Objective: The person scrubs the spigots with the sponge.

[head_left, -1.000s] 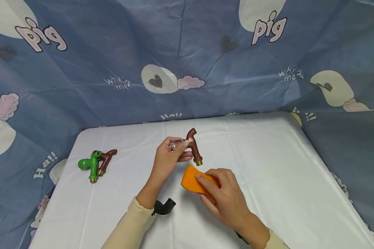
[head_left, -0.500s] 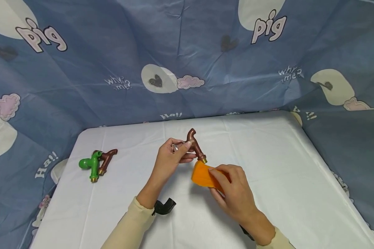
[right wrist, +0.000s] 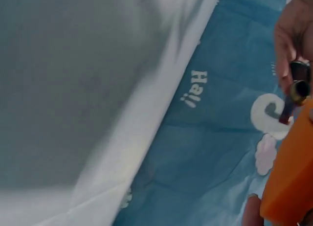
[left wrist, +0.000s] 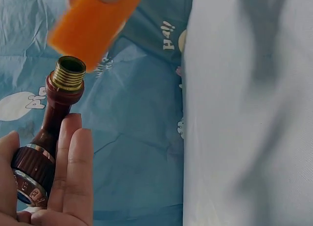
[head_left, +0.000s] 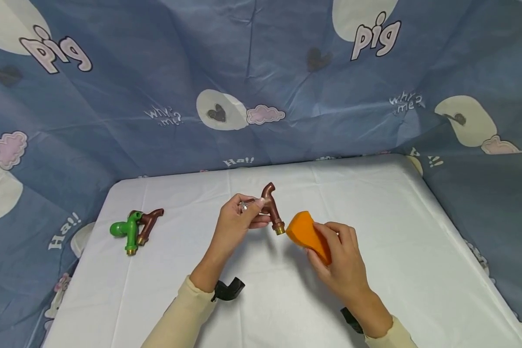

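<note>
My left hand [head_left: 237, 220] grips a brown tap [head_left: 270, 205] by its handle and body, thumb across the front. The tap's curved spout points up in the head view and its threaded brass end [left wrist: 69, 74] points down. In the left wrist view two of that hand's fingers lie straight along the tap. My right hand [head_left: 341, 258] pinches a soft orange sponge [head_left: 306, 234] between thumb and fingers. One sponge corner is right beside the brass end. The right wrist view shows the sponge [right wrist: 293, 172] at the right edge, partly cut off.
A green tap [head_left: 132, 234] and another brown tap [head_left: 150, 224] lie together at the left of the white-covered table [head_left: 396, 270]. Behind the table hangs a blue printed cloth [head_left: 287, 63]. A black wrist mount [head_left: 229, 290] sticks out from the left wrist.
My right hand has moved right and slightly up with the sponge, which is now turned and stands to the right of the brass end. The left hand and its tap have shifted only slightly.
</note>
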Available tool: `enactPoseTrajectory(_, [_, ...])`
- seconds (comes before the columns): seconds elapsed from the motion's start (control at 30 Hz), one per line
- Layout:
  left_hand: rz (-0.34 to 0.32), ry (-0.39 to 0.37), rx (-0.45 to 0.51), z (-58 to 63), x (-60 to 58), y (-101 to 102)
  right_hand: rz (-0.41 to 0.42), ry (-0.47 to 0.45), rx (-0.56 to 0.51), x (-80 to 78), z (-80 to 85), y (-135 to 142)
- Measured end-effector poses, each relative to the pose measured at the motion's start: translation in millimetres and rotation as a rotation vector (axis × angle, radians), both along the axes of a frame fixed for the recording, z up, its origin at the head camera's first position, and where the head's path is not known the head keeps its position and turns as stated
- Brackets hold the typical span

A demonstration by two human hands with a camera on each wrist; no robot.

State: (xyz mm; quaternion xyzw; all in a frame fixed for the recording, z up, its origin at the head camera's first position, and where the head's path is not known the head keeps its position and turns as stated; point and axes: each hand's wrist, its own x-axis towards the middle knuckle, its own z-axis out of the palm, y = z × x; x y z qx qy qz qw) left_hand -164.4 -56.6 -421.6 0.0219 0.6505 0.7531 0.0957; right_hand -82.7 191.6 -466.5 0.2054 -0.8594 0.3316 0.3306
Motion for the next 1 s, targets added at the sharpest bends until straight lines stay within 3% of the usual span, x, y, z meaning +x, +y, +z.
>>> enactPoseTrajectory(0.13, [0.011,0.003,-0.014,-1.8,-0.1,2,0.062,0.062,-0.03,3.8,6.2,-12])
enactPoseTrajectory(0.3, [-0.016,0.001,-0.032,-5.1,0.8,7,0.121,0.088,0.031,7.3,7.6,-25])
enactPoseTrajectory(0.6, [-0.04,-0.008,-0.035,-7.0,-2.9,10,0.019,-0.051,0.029,-3.2,-0.9,6])
enactPoseTrajectory(0.73, [-0.034,-0.051,-0.023,-17.0,-15.6,18,-0.053,-0.109,0.003,-7.7,1.4,25])
enactPoseTrajectory(1.0, [-0.093,-0.146,-0.064,-52.2,-61.9,58,-0.14,-0.141,-0.079,-3.8,4.8,48])
